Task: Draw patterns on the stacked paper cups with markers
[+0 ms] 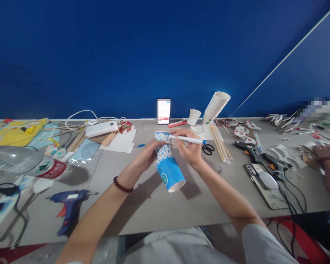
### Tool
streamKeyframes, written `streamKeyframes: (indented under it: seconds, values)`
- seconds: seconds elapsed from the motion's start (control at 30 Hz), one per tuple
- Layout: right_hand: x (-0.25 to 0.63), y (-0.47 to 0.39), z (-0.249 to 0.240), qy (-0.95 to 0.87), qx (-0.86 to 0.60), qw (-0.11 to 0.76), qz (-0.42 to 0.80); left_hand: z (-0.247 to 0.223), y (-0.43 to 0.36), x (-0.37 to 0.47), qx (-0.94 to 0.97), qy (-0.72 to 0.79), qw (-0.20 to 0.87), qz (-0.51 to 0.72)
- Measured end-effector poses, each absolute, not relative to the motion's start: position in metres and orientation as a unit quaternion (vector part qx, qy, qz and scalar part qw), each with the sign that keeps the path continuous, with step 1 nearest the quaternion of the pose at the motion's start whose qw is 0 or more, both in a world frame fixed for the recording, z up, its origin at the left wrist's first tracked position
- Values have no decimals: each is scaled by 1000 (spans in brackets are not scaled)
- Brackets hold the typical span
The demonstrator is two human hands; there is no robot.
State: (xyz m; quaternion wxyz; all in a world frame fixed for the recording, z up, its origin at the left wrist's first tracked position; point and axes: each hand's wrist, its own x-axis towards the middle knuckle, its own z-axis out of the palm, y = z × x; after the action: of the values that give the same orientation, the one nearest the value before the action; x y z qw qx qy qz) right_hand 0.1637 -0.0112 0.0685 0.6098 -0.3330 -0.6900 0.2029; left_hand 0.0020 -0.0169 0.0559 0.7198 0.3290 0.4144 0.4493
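Note:
My left hand (151, 152) is closed around the narrow middle of a blue-and-white decorated paper cup piece (171, 170), which looks like two cups joined end to end. White scallops with blue lines cover its upper part; the lower part is mostly solid blue with a round green mark. Between the fingers of my right hand (191, 148) is a white marker (189, 139) with a blue end. Its tip is at the upper cup, though I cannot tell if it touches. A small blue cap (141, 145) lies on the table left of the cups.
A lit phone (164, 111) stands against the blue wall. Stacked paper cups (216, 106), black scissors (208, 148) and wooden sticks (220, 143) are to the right. A blue glue gun (70, 205) and large bottle (30, 161) lie left. Another person's hand (326, 152) is far right.

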Motion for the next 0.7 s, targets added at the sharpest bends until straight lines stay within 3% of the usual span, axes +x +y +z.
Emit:
streamKeyframes:
  seconds: [0.7]
  values:
    - [166, -10, 68, -665, -320, 628, 248, 56, -16, 1, 346, 392, 724, 450]
